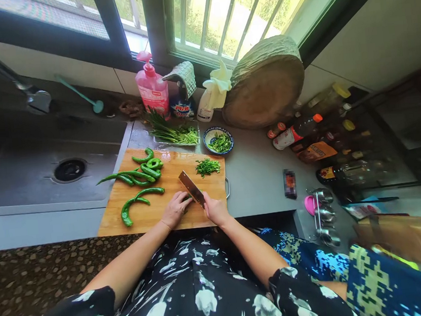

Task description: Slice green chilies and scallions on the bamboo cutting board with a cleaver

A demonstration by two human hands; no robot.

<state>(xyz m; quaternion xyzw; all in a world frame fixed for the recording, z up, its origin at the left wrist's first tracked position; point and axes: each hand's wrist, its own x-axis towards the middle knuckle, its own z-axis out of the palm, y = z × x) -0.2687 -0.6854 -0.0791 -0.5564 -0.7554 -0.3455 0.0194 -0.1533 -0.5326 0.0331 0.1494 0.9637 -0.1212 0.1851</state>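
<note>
My right hand (216, 210) grips the handle of a kitchen knife (190, 186), whose broad blade slants up and to the left over the wooden cutting board (174, 164). Close beside the blade, my left hand (176, 210) presses bent fingers onto a green vegetable, mostly hidden under them. Several whole green chili peppers (148, 170) lie on the board's left side, with a curved one (126, 213) nearer me. A small heap of chopped greens (207, 166) sits at the board's right rear.
Behind the board stand a tray of long green stalks (178, 135) and a patterned bowl (206, 139) of cut greens. A sink (29, 168) lies left. A pink pump bottle (153, 91) and a round wooden block (263, 88) line the window. Another person's camouflage-patterned clothing (389, 280) shows right.
</note>
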